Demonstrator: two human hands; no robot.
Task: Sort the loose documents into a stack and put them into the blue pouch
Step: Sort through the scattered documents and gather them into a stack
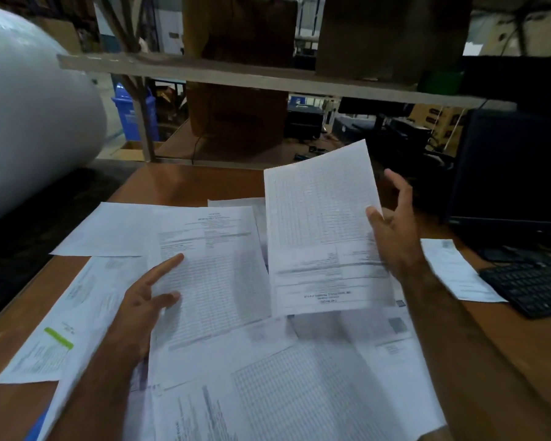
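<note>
Standing beside the brown wooden bench (185, 183), I am watching loose white printed sheets lying scattered across it. Farthest to the left of the left hand (143, 300), a white slip with a green stripe (42, 351) is lying at the bench's edge, well apart from the rest. The left hand is resting with straight, spread fingers on a white printed table sheet (210, 268), whose long axis is running away from the person; the hand is pressing it flat, not gripping it. Just to the right of that hand, the lifted white gridded sheet (325, 230) is hanging tilted above the pile, its long axis also pointing away, its print upside down to the person. The right hand (395, 230) is pinching this sheet's right edge, thumb on the front, other fingers loosely open behind it. The flat sheet lies to the left of and below the held one, so I judge the coming move to be a leftward carry onto it; the left hand is nearer that target. Right of the right hand, a small white paper (458, 272) is lying near a black keyboard (531, 288). At the near left corner, a blue edge (34, 428) is peeking out from under the papers; whether it is the pouch I cannot tell.
</note>
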